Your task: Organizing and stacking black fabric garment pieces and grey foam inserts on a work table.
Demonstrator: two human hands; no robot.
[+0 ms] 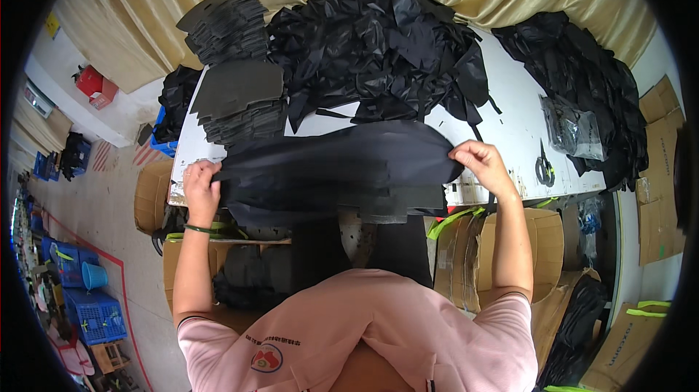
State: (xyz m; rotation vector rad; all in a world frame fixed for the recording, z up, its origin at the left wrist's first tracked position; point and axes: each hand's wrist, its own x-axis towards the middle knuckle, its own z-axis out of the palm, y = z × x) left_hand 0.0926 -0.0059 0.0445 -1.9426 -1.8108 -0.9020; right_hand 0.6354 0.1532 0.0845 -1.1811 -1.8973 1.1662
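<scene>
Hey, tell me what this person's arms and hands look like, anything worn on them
Both forearms are bare. The short pink sleeves of a T-shirt end above the elbows. The left hand has a thin green bangle at its wrist. The right hand wears no glove, and no ring or watch shows.

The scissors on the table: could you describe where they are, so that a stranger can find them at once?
Start at the white table and go to its right end, past the right hand. The scissors lie flat there, just below a clear plastic bag. They are the only thin tool with looped handles among soft black cloth.
</scene>
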